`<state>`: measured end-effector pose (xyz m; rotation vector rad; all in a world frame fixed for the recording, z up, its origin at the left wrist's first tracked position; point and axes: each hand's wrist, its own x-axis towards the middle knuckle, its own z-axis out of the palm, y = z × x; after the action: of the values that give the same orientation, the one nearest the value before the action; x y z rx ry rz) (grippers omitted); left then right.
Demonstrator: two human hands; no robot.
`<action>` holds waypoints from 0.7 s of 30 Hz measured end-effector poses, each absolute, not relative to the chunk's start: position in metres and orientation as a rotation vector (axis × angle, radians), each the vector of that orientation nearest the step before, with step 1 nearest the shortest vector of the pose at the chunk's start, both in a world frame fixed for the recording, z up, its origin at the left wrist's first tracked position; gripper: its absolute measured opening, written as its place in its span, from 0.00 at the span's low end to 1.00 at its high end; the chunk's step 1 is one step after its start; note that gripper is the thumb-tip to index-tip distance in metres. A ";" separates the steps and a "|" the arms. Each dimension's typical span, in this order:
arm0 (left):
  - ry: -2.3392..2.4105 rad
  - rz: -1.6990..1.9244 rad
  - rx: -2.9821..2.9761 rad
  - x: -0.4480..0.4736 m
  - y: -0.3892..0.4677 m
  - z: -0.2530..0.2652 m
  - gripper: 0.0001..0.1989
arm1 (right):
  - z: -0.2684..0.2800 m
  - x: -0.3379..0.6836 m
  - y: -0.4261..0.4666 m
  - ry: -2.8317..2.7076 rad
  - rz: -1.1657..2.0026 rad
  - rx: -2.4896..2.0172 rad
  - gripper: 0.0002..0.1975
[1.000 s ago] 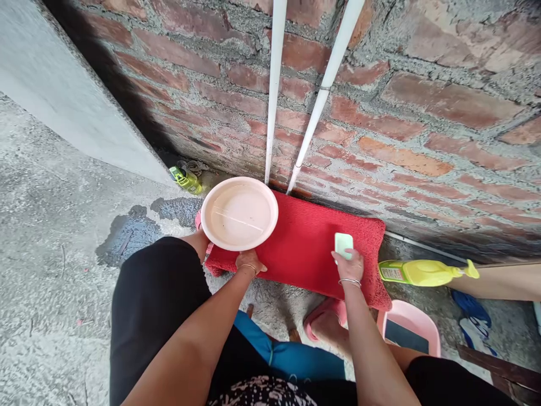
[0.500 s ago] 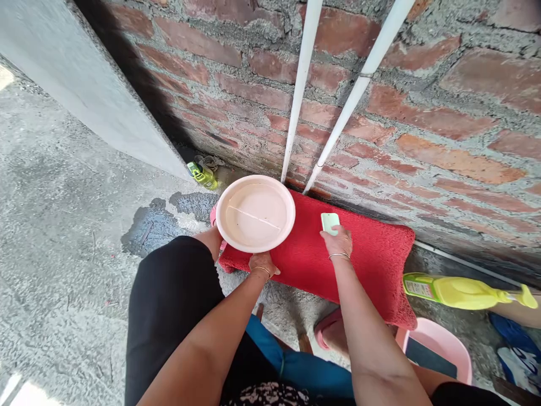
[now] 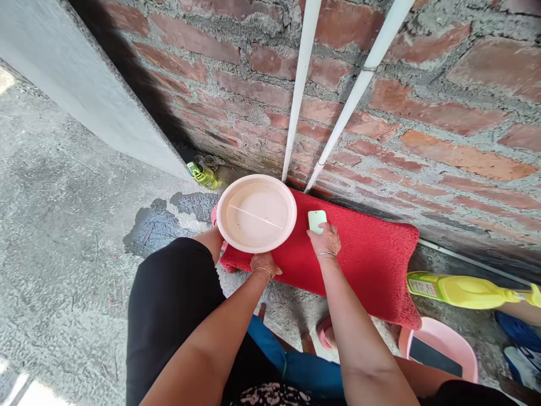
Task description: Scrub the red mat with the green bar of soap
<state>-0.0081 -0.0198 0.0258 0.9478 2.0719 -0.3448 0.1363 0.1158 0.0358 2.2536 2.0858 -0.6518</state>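
We see our left hand (image 3: 264, 263) closed on the near rim of a pale pink bowl (image 3: 256, 212), thumb over the edge, holding it just above the left end of a red mat (image 3: 367, 262) that lies on the concrete floor (image 3: 63, 237) against the foot of a brick wall (image 3: 422, 113). The bowl is tilted slightly toward us and a thin pale line runs across its inside. Our right hand (image 3: 325, 240) rests flat on the mat, fingers pressed together on a small pale green bar of soap (image 3: 316, 220), which lies on the mat just to the right of the bowl and near the mat's far edge; hand and soap are touching, and the soap pokes out beyond the fingertips. Both wrists carry thin bangles. Two white pipes (image 3: 333, 96) come down the wall and meet the floor just behind the bowl and the soap. To the right of the mat a yellow spray bottle (image 3: 460, 288) lies on its side, and nearer to us a pink basin (image 3: 439, 347) sits by our right knee. In the corner to the left, where a grey slab (image 3: 80, 96) leans, a small yellow-green bottle (image 3: 203, 175) lies beside a bit of cloth. A dark wet patch (image 3: 156, 225) marks the floor to the left of the mat.
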 end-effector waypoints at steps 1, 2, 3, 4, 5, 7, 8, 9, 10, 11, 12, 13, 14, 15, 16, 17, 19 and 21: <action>2.070 -0.349 0.950 -0.008 -0.020 0.026 0.35 | 0.037 0.138 0.115 2.060 -0.621 2.293 0.24; 2.067 -0.351 0.953 -0.008 -0.020 0.026 0.35 | 0.037 0.138 0.114 2.062 -0.608 2.305 0.24; 2.063 -0.351 0.956 -0.008 -0.020 0.025 0.35 | 0.037 0.135 0.113 2.087 -0.609 2.293 0.24; 2.063 -0.351 0.954 -0.008 -0.020 0.024 0.35 | 0.037 0.129 0.112 2.126 -0.619 2.264 0.23; 2.068 -0.350 0.946 -0.008 -0.020 0.023 0.36 | 0.036 0.122 0.112 2.169 -0.636 2.225 0.23; 2.075 -0.347 0.921 -0.008 -0.021 0.020 0.40 | 0.035 0.106 0.113 2.233 -0.681 2.143 0.21; 2.076 -0.347 0.905 -0.008 -0.021 0.018 0.41 | 0.035 0.098 0.114 2.249 -0.704 2.111 0.21; 2.073 -0.346 0.892 -0.008 -0.020 0.017 0.42 | 0.035 0.093 0.116 2.251 -0.725 2.091 0.21; 2.069 -0.345 0.883 -0.008 -0.020 0.016 0.43 | 0.036 0.089 0.117 2.239 -0.745 2.082 0.21; 2.066 -0.344 0.874 -0.008 -0.020 0.016 0.43 | 0.036 0.089 0.119 2.216 -0.761 2.087 0.21; 2.070 -0.344 0.864 -0.008 -0.019 0.017 0.43 | 0.037 0.090 0.120 2.185 -0.773 2.103 0.22; 2.077 -0.343 0.858 -0.008 -0.019 0.018 0.43 | 0.038 0.095 0.122 2.149 -0.780 2.127 0.22; 2.081 -0.342 0.861 -0.008 -0.019 0.019 0.42 | 0.039 0.101 0.122 2.109 -0.784 2.154 0.23; 2.082 -0.345 0.870 -0.008 -0.018 0.021 0.40 | 0.040 0.110 0.122 2.068 -0.781 2.186 0.23; 2.082 -0.348 0.882 -0.008 -0.018 0.022 0.38 | 0.040 0.121 0.122 2.032 -0.770 2.221 0.24; 2.082 -0.350 0.896 -0.008 -0.018 0.024 0.37 | 0.041 0.134 0.122 1.995 -0.755 2.258 0.24; 2.078 -0.351 0.916 -0.008 -0.018 0.026 0.35 | 0.041 0.161 0.120 1.911 -0.726 2.337 0.25; 2.078 -0.342 0.925 -0.009 -0.019 0.027 0.36 | 0.042 0.188 0.117 1.808 -0.714 2.421 0.26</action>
<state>-0.0086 -0.0189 0.0266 0.9253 2.0785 -0.3419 0.1884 0.1171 0.0424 2.4207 1.8085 -0.7136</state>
